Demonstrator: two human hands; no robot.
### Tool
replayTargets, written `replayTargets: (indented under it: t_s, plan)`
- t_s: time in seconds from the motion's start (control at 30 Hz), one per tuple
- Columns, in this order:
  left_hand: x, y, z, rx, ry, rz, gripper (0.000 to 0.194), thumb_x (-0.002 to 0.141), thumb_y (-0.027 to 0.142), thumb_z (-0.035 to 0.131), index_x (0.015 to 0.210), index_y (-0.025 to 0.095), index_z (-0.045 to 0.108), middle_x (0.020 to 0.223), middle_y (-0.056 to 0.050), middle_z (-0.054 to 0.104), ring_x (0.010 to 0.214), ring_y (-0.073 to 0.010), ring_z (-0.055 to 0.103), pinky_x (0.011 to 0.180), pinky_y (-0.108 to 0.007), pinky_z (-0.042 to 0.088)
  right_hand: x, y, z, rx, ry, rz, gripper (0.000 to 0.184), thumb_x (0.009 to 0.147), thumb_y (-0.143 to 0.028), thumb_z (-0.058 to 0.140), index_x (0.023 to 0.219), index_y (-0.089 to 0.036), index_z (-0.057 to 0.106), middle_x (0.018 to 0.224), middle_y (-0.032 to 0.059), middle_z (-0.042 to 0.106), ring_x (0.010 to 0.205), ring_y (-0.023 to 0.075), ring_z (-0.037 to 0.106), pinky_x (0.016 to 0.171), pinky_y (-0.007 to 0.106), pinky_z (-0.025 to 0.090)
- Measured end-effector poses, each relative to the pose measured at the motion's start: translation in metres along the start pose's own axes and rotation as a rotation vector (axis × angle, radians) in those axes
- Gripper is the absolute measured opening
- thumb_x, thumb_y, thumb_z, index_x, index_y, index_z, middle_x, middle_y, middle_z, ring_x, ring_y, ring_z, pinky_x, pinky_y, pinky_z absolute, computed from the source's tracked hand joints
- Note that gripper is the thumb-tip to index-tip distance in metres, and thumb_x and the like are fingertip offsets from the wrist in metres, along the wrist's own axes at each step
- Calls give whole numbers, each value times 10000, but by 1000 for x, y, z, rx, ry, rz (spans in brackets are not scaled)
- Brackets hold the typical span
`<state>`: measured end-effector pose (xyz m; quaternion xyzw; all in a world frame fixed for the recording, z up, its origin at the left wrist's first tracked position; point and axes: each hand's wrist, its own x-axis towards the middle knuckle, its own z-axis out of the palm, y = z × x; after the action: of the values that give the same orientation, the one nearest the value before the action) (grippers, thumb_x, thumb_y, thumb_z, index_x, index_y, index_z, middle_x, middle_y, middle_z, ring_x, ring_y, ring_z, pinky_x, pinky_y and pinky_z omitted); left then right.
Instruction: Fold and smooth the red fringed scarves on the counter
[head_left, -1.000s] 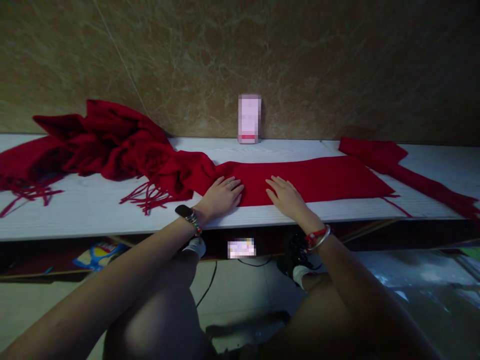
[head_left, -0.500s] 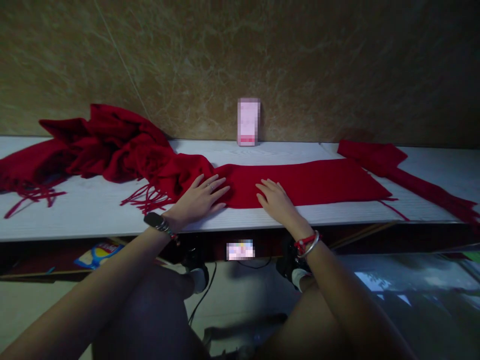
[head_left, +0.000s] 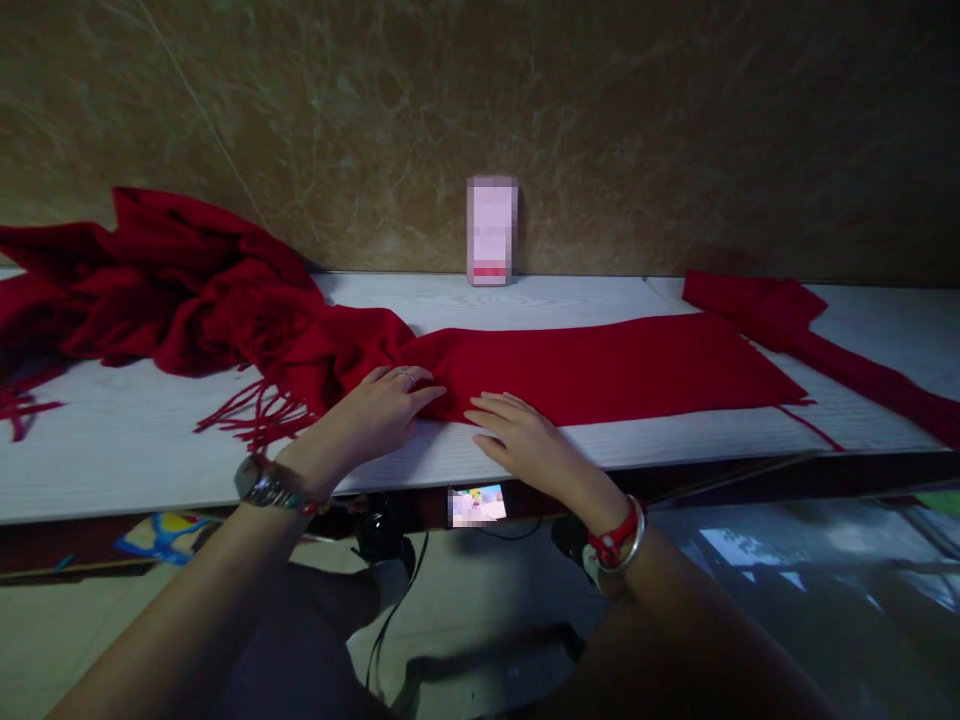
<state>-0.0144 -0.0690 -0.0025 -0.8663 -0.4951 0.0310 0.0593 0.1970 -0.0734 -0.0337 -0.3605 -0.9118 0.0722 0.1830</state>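
A long red scarf lies along the white wood-grain shelf. Its right part is smooth and flat; the left part is bunched up, with fringe hanging at the near side. My left hand is bent over the scarf's near edge where the creased part meets the flat part, its fingers curled into the cloth and their tips partly hidden. Resting on the near edge of the flat part, my right hand has its fingers stretched out and slightly apart, holding nothing.
A pixelated pink phone-like object leans upright on the marbled wall. Another narrow red cloth lies at the right. Below the shelf edge are a lit screen, a blue-and-yellow packet and a black cable.
My left hand has moved slightly left, its fingers curling into the cloth. My right hand has slid left and nearer to me, onto the scarf's near edge. The view has shifted a little.
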Motion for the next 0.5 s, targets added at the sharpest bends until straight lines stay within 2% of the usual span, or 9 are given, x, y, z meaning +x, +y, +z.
replayTargets:
  t_s: [0.13,0.23,0.33,0.5]
  plan:
    - [0,1,4,27,85,43,483,783,29,404,1177,199,626,1127,-123,611,1001,-228,602,876,-397,483,1,3,-2,-10,24,-34,308,862,-148,520,1140,-172,650,1196,78,654,1155,187,562,1032,378,427]
    - [4,0,2,54,83,118,448,807,32,381,1130,187,649,1019,-113,641,940,-211,612,845,-373,494,5,3,-4,-16,18,-52,330,855,-100,485,1137,-140,652,1158,87,674,1104,188,592,1002,361,454]
    - [8,-3,0,36,77,165,428,810,52,389,1115,193,653,973,-88,659,904,-191,614,829,-342,497,8,4,-4,0,23,-61,366,836,-57,464,1138,-143,651,1135,83,684,1066,187,606,975,368,471]
    - [3,-13,0,-65,165,153,399,793,100,423,1107,186,655,930,-78,647,804,-172,603,738,-301,507,17,9,-3,27,34,-72,328,844,-99,499,1121,-175,657,1098,67,697,1016,179,617,937,367,480]
